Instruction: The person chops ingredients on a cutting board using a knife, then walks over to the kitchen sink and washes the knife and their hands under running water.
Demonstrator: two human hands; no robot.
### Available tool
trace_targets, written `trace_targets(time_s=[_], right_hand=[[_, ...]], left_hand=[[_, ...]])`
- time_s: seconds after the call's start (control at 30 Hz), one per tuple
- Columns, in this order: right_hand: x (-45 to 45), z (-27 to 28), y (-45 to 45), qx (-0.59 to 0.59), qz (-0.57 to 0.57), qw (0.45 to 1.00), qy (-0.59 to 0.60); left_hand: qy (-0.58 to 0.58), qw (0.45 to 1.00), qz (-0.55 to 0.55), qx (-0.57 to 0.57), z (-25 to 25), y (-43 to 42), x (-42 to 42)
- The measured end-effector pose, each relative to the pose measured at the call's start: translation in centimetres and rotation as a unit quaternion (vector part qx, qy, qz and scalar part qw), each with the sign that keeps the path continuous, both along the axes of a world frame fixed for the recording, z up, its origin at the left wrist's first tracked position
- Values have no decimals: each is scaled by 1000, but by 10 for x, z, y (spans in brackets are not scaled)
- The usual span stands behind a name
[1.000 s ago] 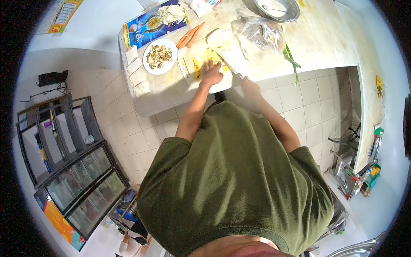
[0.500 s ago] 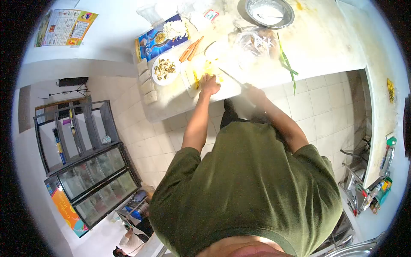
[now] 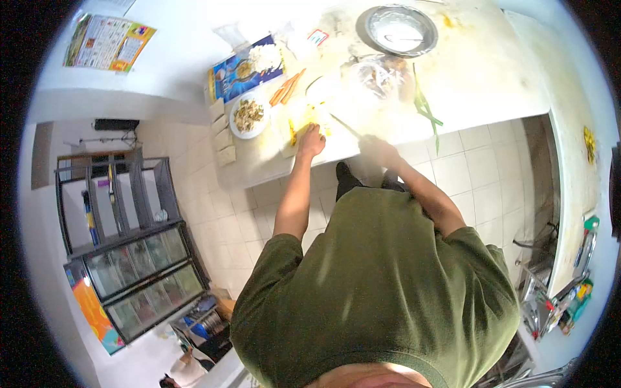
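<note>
My right hand (image 3: pixel 380 152), blurred, is closed around the handle of a knife (image 3: pixel 345 125), whose blade points up and left over the table. My left hand (image 3: pixel 312 141) is low on the cutting board (image 3: pixel 284 143), its fingers bent and pressed together over a yellow vegetable. Glare washes out much of the board. Chopped yellow pieces (image 3: pixel 293 134) lie to the left of that hand, with more scattered beyond it. Behind the board are several carrots (image 3: pixel 287 89). A white plate of chopped food (image 3: pixel 248 115) stands to the left.
White blocks (image 3: pixel 223 138) line the table's left edge. A blue packet (image 3: pixel 233 76) carries white chopped food (image 3: pixel 264 58). Farther right are a clear plastic bag (image 3: pixel 378 79), a metal bowl (image 3: pixel 401 31) and green stalks (image 3: pixel 424 110). Another person (image 3: pixel 189 367) appears at lower left.
The view has shifted slightly, so the table sits a little lower. My right hand and the knife have moved slightly left; my left hand stays at the yellow vegetable.
</note>
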State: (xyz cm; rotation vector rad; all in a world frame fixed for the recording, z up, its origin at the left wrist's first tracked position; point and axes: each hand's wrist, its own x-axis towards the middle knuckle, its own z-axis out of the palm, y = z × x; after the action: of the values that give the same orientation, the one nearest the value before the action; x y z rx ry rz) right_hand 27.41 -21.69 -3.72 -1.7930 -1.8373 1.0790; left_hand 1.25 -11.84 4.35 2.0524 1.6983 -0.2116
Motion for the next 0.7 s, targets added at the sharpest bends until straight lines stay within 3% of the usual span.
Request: trace_targets(time_s=[0.17,0.3,0.4,0.63,0.7], right_hand=[[13,47,-7,-42,1,999,-10],[17,70,5,-117,17,993,-1],[12,67,7,-60,0,998,-16],[-13,105,19,-124,-26,992,-12],[-20,84,19,-39,-4,999,-23]], left_hand=[[17,999,-49,-5,-39,10,5],[53,996,-54,54,-41,-3,15],[27,997,-47,46,-38,2,16],[-42,992,-100,58,-41,11,-1],[-67,988,-119,70,-44,13,-10]])
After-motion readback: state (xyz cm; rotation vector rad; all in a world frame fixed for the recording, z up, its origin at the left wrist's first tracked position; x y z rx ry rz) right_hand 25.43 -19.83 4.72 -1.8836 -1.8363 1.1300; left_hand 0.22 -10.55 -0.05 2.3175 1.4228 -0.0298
